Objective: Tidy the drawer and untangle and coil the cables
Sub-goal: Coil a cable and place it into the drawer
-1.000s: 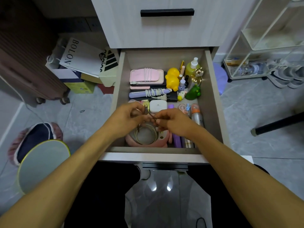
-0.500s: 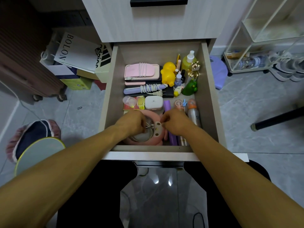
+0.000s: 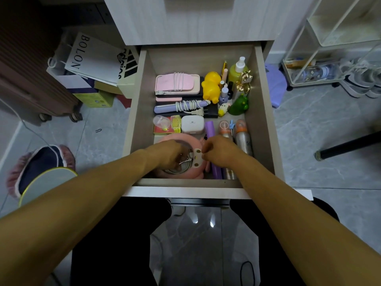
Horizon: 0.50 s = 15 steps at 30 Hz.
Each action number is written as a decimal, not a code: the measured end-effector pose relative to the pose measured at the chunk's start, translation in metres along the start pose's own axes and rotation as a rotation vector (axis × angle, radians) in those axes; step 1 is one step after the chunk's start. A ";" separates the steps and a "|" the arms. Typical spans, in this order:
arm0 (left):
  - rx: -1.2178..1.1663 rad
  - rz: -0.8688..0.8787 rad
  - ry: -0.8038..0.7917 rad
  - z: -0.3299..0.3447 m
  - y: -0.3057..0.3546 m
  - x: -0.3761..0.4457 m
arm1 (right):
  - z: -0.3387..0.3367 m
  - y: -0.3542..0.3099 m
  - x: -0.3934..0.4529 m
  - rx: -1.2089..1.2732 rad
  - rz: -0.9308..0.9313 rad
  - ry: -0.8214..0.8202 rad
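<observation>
Risk sits at the drawer's (image 3: 260, 112) six o'clock edge, where the left hand (image 3: 168, 154) pinches the coiled cable (image 3: 181, 169) inside the pink holder (image 3: 192, 144) while the right hand (image 3: 218, 152) pinches its strap: loosened fingers could spring the coil apart.

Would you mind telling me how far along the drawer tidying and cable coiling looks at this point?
Done: white cables are wrapped around the pink case and the purple wand. In hand: the left hand and right hand settle a coiled cable into the pink round holder. No loose cable shows in the drawer.
</observation>
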<state>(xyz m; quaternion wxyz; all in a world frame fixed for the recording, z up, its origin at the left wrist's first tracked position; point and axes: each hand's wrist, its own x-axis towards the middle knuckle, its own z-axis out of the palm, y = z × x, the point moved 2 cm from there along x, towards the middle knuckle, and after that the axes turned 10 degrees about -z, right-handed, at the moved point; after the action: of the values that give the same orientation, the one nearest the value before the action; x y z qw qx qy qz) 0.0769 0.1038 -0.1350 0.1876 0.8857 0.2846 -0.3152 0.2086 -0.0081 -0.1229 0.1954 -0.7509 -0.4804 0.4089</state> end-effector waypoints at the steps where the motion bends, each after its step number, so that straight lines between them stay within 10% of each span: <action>1: -0.013 0.001 0.002 0.000 -0.001 0.001 | 0.000 0.000 0.000 -0.009 -0.001 0.009; 15: -0.297 -0.019 0.237 -0.014 -0.001 0.002 | -0.033 0.019 -0.024 -0.139 0.131 0.158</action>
<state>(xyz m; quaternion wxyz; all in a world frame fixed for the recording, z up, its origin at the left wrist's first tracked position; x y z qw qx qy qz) 0.0840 0.1130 -0.1264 0.2786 0.8764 0.3564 -0.1651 0.2408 -0.0344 -0.1064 0.1532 -0.8222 -0.4406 0.3261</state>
